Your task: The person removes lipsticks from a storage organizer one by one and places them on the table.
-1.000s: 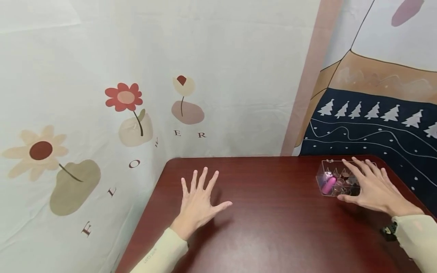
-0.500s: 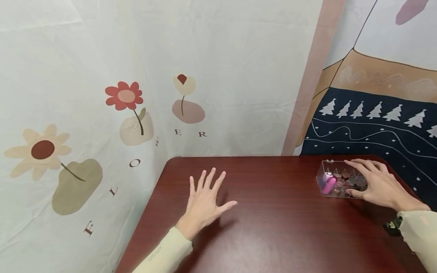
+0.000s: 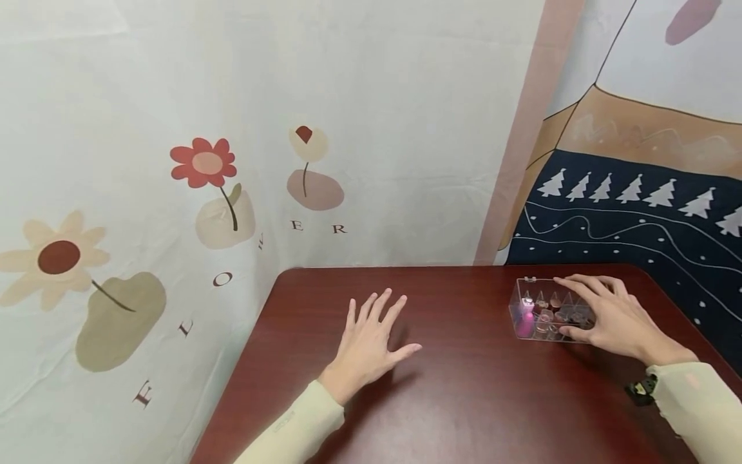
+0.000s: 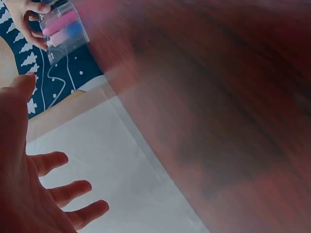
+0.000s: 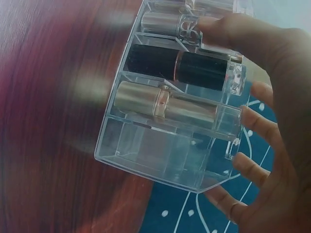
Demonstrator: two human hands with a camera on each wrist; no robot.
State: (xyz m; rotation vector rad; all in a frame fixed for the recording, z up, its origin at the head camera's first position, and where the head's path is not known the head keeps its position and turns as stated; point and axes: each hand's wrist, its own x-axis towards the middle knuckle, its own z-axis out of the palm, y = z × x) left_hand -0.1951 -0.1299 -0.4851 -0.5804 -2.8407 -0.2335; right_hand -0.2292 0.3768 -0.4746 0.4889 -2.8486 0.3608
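Observation:
My right hand (image 3: 617, 322) grips a clear plastic lipstick organizer (image 3: 514, 314) near the table's far right, thumb on the near side and fingers over the far side. In the right wrist view, a gold lipstick (image 5: 165, 107), a black lipstick (image 5: 177, 65) and a silver-capped tube (image 5: 163, 24) lie in separate slots. The end compartment (image 5: 150, 145) holds nothing. A bright pink tube (image 3: 526, 323) stands out at the organizer's left end. My left hand (image 3: 365, 351) hovers over the table with fingers spread, holding nothing.
The dark red wooden table (image 3: 464, 386) has rounded far corners. A pale flower-printed cloth (image 3: 394, 129) hangs behind it and along the left. At the right hangs a navy cloth (image 3: 614, 219) with white trees.
My right hand has closed round the organizer's right part and shifted it left on the table. My left hand has drifted right, its fingers still spread.

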